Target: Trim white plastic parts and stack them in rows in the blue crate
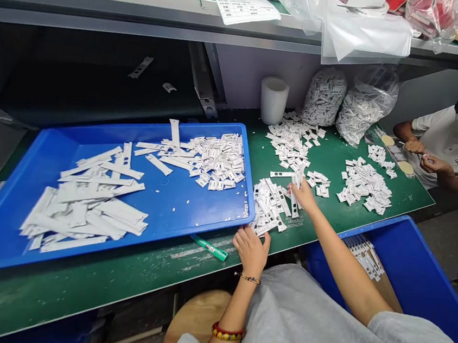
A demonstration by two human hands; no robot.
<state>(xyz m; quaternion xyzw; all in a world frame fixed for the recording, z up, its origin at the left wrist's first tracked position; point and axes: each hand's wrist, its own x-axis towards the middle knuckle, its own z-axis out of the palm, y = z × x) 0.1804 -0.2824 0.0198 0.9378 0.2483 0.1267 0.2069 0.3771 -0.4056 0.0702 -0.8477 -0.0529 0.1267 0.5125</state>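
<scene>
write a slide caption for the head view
Right hand picks through white punched strips on a green workbench, left hand beside a blue tray.

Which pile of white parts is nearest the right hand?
The pile against the blue tray's right edge, just left of the right hand; the other piles sit farther back or right.

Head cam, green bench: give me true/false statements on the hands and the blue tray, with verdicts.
The right hand is at a pile of white punched strips on the green bench mat: true.
The left hand grips a green marker pen: false; the pen lies on the bench, apart from the hand.
The rectangular blue plastic tray holds long white strips: true.
Clear plastic bags sit inside the tray: false; they stand on the bench beyond it.
Beaded bracelets are on the left wrist: true.
</scene>
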